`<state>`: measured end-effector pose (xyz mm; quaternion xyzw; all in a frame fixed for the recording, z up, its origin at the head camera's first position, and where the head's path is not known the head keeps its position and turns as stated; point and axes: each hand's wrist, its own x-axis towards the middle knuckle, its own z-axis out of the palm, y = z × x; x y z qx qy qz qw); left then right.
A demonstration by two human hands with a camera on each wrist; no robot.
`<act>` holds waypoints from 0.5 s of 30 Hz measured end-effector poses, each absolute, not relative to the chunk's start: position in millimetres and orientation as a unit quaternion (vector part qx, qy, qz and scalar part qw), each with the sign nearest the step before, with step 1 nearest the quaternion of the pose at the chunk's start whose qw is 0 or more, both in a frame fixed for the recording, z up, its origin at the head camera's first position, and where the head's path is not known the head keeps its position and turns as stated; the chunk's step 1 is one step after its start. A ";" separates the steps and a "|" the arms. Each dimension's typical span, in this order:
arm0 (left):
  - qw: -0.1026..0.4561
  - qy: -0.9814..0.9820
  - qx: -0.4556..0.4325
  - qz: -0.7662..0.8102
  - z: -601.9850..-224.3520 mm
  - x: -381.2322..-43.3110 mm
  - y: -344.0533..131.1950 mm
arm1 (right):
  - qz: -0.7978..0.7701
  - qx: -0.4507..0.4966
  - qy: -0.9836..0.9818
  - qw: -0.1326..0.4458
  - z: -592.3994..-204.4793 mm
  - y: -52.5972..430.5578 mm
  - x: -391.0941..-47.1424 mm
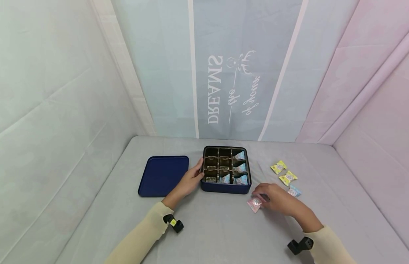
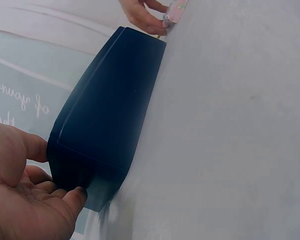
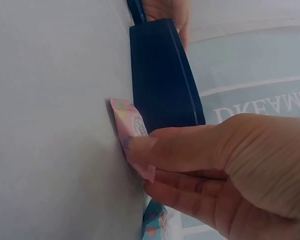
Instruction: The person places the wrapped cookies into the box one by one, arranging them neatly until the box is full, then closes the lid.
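A navy tin box (image 1: 225, 187) with a gold divided insert stands on the table, several blue-wrapped candies (image 1: 240, 179) in its compartments. My left hand (image 1: 190, 179) holds the box by its left side, the fingers bent against the wall in the left wrist view (image 2: 35, 195). My right hand (image 1: 275, 198) pinches a pink-wrapped candy (image 3: 125, 120) between thumb and fingers, just right of the box's front corner. Beyond that hand lies a loose blue-wrapped candy (image 1: 294, 191), partly hidden by it in the head view.
Two yellow-wrapped candies (image 1: 278, 167) (image 1: 288, 178) lie to the right of the box. Left of it, a flat navy lid (image 1: 163, 176) rests on the grey tabletop (image 1: 217, 231). Fabric walls (image 1: 171, 73) enclose the back and sides.
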<state>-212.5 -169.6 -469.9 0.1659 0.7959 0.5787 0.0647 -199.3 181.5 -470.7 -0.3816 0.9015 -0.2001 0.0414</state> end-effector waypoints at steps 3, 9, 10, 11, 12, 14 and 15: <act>0.070 0.800 0.167 0.572 -475.5 -216.8 -170.7 | -0.204 -0.376 0.903 0.050 -470.8 181.7 -199.0; 0.061 0.813 0.159 0.557 -498.4 -230.6 -171.9 | -0.206 -0.366 0.906 0.047 -474.2 180.8 -198.2; 0.059 0.814 0.159 0.556 -500.2 -231.5 -172.2 | -0.203 -0.366 0.907 0.044 -474.9 180.6 -198.0; 0.057 0.814 0.160 0.555 -501.3 -232.1 -172.5 | -0.200 -0.366 0.908 0.040 -475.5 180.5 -197.8; 0.055 0.813 0.162 0.556 -502.3 -232.6 -172.8 | -0.197 -0.367 0.908 0.038 -475.9 180.3 -197.5; 0.051 0.812 0.166 0.557 -503.6 -232.8 -173.4 | -0.193 -0.369 0.909 0.033 -476.5 180.3 -197.1; 0.051 0.811 0.168 0.558 -503.6 -232.5 -173.7 | -0.192 -0.369 0.909 0.033 -476.7 180.4 -196.9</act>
